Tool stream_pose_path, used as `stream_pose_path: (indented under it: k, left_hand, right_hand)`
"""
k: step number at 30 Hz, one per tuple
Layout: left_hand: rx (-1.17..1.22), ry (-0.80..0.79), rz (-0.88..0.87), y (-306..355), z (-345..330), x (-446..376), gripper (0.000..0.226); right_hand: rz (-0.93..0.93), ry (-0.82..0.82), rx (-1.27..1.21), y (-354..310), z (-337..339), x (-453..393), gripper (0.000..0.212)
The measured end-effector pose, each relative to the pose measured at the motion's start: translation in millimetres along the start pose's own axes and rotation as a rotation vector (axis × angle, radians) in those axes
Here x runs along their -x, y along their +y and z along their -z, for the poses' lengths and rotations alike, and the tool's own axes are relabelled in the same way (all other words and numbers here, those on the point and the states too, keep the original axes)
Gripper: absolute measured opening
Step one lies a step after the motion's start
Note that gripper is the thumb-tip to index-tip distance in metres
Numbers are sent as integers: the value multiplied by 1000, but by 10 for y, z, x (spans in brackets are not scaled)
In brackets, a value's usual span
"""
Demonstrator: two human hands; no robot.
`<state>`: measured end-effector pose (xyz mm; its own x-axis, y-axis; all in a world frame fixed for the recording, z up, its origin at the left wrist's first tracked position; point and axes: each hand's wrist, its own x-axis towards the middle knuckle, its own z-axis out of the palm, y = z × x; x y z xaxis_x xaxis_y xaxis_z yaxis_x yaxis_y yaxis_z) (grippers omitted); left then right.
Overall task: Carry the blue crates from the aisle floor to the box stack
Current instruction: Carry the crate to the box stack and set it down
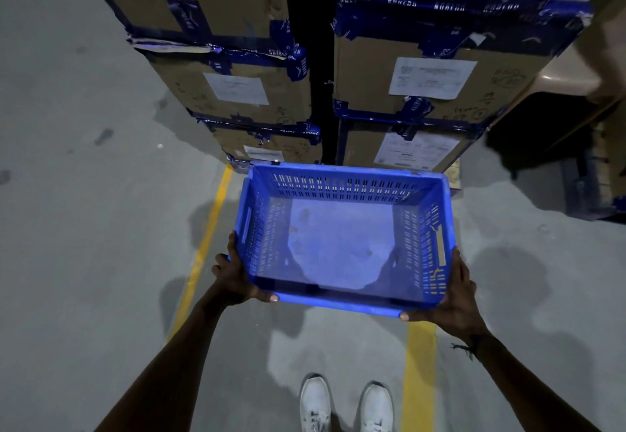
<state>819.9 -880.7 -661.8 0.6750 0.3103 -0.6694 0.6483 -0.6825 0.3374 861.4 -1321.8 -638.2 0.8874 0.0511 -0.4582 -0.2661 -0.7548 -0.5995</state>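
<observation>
An empty blue crate point(342, 191) with slotted walls hangs in the air in front of me, held level above the floor. My left hand point(237, 279) grips its near left corner, thumb on the front rim. My right hand point(454, 299) grips its near right corner the same way. Directly behind the crate rise two columns of stacked cardboard boxes point(437, 79) sealed with blue tape and bearing white labels. The crate's far edge is close to the lowest boxes.
Grey concrete floor with two yellow lines point(203, 252) running toward the stack. My white shoes point(345, 404) stand below the crate. A beige object point(572, 76) and dark pallet-like frame point(589, 188) sit at the right. Open floor lies to the left.
</observation>
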Motion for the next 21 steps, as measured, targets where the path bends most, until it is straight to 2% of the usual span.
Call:
stream_pose_path:
  k: [7, 15, 21]
  left_hand:
    - [68, 41, -33, -177, 25, 40, 198]
    - [166, 99, -33, -385, 189, 113, 190]
    - [149, 97, -51, -365, 349, 11, 188]
  right_hand:
    - [25, 11, -19, -120, -91, 11, 180]
    - [129, -7, 96, -137, -322, -237, 176]
    - [78, 14, 91, -218, -467, -231, 177]
